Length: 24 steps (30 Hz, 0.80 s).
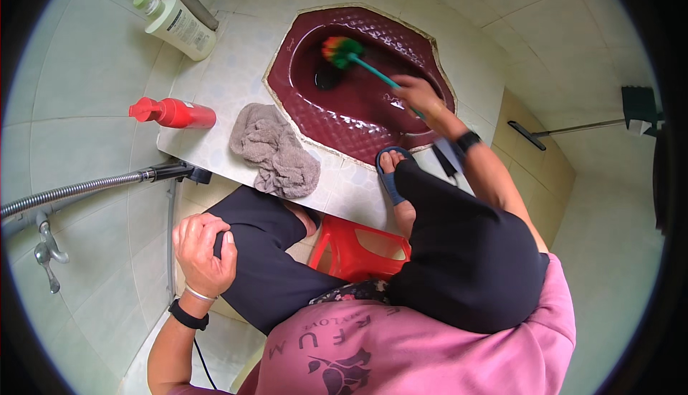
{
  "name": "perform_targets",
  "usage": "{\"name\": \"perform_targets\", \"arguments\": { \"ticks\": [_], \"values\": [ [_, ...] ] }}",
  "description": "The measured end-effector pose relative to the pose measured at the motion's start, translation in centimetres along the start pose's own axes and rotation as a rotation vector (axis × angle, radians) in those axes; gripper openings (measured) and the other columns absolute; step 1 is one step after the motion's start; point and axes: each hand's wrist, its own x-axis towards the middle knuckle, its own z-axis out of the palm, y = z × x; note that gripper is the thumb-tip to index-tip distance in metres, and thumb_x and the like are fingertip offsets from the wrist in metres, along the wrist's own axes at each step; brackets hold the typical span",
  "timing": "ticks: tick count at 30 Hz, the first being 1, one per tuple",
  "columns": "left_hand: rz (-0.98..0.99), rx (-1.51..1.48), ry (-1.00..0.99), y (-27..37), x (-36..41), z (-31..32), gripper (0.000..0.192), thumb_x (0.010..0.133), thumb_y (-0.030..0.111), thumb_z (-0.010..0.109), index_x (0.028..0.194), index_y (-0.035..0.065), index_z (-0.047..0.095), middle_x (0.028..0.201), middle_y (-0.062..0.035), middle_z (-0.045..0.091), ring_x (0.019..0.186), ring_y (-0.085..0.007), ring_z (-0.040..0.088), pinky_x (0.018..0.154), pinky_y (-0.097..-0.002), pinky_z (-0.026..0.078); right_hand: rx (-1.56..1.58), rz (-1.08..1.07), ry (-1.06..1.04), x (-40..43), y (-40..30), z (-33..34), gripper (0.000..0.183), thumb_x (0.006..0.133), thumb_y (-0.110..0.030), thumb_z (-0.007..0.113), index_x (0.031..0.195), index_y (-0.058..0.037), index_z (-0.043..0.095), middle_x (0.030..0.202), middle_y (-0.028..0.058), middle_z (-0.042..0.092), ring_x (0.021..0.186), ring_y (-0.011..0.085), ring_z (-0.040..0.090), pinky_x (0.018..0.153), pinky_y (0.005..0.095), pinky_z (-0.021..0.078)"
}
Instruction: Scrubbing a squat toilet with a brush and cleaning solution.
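My right hand (420,96) grips the teal handle of a toilet brush (376,70) over a dark red squat toilet (344,132). The brush's round green, red and orange bristle head is slightly blurred and sits inside the basin, just above the dark drain hole. My left hand (205,252) rests on my left knee with nothing seen in it. A crumpled grey-brown towel (274,150) lies on the tiled ledge beside the toilet's rim. Left of it, a red pump bottle (180,113) lies on its side.
A pale green pump bottle (183,27) is by the wall. A shower hose (80,191) and metal tap (47,252) are at left. Beneath me is a red plastic stool (360,250). A long-handled squeegee (527,135) lies at right, near a dark green dustpan-like object (638,106).
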Motion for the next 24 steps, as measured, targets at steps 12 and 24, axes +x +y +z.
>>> {"name": "perform_targets", "arguments": {
  "ticks": [12,24],
  "values": [
    [-0.029,-0.003,0.045,-1.2,-2.2,-0.5,0.012,0.071,0.004,0.054,0.083,0.0041,0.057,0.086,-0.0123,0.055,0.082,-0.0289,0.052,0.079,-0.0367,0.037,-1.267,-0.197,-0.027,-4.9,2.0,-19.9,0.033,0.076,-0.019,0.064,0.109,-0.0141,0.065,0.092,0.0152,0.066,0.082,0.0317,0.063,0.074,0.038,0.0495],
    [0.003,-0.013,0.001,0.7,2.4,0.3,0.01,0.069,0.004,0.059,0.079,0.005,0.057,0.081,-0.01,0.056,0.079,-0.0282,0.052,0.075,-0.0361,0.037,-1.547,-0.466,-0.148,-0.5,-5.0,0.8,0.027,0.084,-0.034,0.057,0.094,-0.0094,0.064,0.081,0.0142,0.065,0.081,0.0324,0.064,0.071,0.0444,0.0512]
  ]
}}
